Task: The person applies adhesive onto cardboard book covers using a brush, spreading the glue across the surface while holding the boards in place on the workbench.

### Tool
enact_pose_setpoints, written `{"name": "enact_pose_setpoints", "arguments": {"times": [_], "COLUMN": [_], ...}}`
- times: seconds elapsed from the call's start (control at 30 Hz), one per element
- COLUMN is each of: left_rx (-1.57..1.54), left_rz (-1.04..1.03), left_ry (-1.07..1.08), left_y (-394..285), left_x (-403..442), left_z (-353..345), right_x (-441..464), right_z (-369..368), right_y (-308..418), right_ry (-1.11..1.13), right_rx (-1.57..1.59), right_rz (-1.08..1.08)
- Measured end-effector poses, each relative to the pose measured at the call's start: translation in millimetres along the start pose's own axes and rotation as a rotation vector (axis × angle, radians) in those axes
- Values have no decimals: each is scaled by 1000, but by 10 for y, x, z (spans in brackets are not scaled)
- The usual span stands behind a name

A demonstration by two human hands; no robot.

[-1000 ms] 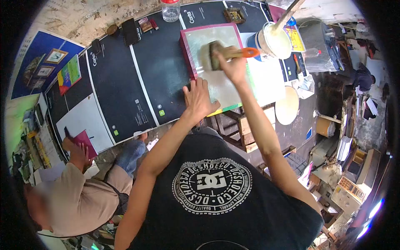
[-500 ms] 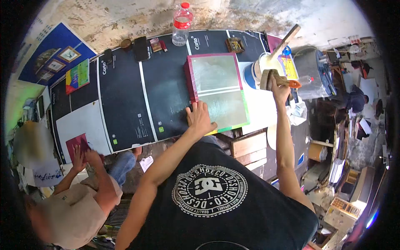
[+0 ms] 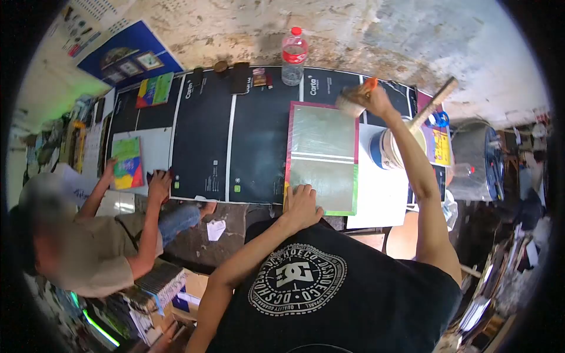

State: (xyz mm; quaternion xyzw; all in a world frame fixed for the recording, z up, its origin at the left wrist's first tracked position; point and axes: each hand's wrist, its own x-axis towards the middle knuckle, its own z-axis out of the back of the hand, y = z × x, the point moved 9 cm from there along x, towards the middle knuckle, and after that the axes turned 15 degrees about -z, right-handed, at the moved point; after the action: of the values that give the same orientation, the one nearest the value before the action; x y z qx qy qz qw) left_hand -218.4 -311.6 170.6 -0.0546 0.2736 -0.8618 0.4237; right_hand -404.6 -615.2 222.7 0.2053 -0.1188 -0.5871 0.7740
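My right hand point(image 3: 378, 101) grips a wide brush point(image 3: 354, 99) with an orange-tipped handle. Its pale bristles are over the upper right corner of two grey panels point(image 3: 322, 132) edged in maroon and green, though I cannot tell whether they touch. At the lower left corner of the panels lies my left hand point(image 3: 303, 203), fingers spread and pressing on the edge, with nothing held. To the right stands a glue bucket point(image 3: 382, 150) with pale contents and a wooden stick point(image 3: 436, 103) leaning out, partly hidden by my right forearm.
A plastic bottle point(image 3: 293, 59) stands at the back of the black table point(image 3: 203, 135). White sheet point(image 3: 376, 197) lies under the bucket. On the left, a co-worker point(image 3: 112, 241) handles a colourful booklet point(image 3: 127, 163). A grey drum point(image 3: 471, 162) stands at right.
My right hand has carried the brush from above the bucket leftward to the panels. My left hand stays at their corner. The co-worker's piece now shows a colourful face instead of maroon.
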Motion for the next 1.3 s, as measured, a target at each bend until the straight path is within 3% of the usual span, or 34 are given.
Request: {"name": "enact_pose_setpoints", "arguments": {"times": [0.1,0.2,0.3,0.43,0.57,0.67,0.8,0.87,0.93,1.0,1.03,1.17,1.3], "left_rx": [3,16,-15,-11,-39,-44,-83,-99,-120,-107,-104,-70,-21], "left_rz": [80,114,133,163,199,209,202,186,178,181,181,176,155], "left_ry": [4,-8,-38,-54,-81,-110,-106,-131,-92,-49,-31,45,78], "left_y": [12,30,24,9,-4,43,130,140,114,126,135,107,104], "left_x": [-12,-8,-15,-40,-52,-83,-89,-83,-70,-36,-29,20,39], "left_z": [3,-48,2,16,-3,2,-8,-23,-19,-5,-7,-4,-23], "right_x": [382,-53,17,774,847,599,-503,-1056,-1696,-2368,-2668,-3482,-3979], "right_z": [32,-109,-841,-959,-339,147,1159,1414,1495,1223,1179,113,-443], "right_y": [65,1225,1387,1429,1796,1821,1347,650,-140,-1061,-1094,-2083,-2142], "right_ry": [-14,460,582,298,-94,-25,-177,-432,-643,-886,-1101,-1124,-1103], "right_rx": [-88,222,123,-126,-44,70,326,542,707,993,1201,1435,1265], "right_rz": [143,426,658,496,785,654,48,-11,-366,-445,-320,-656,-919]}}
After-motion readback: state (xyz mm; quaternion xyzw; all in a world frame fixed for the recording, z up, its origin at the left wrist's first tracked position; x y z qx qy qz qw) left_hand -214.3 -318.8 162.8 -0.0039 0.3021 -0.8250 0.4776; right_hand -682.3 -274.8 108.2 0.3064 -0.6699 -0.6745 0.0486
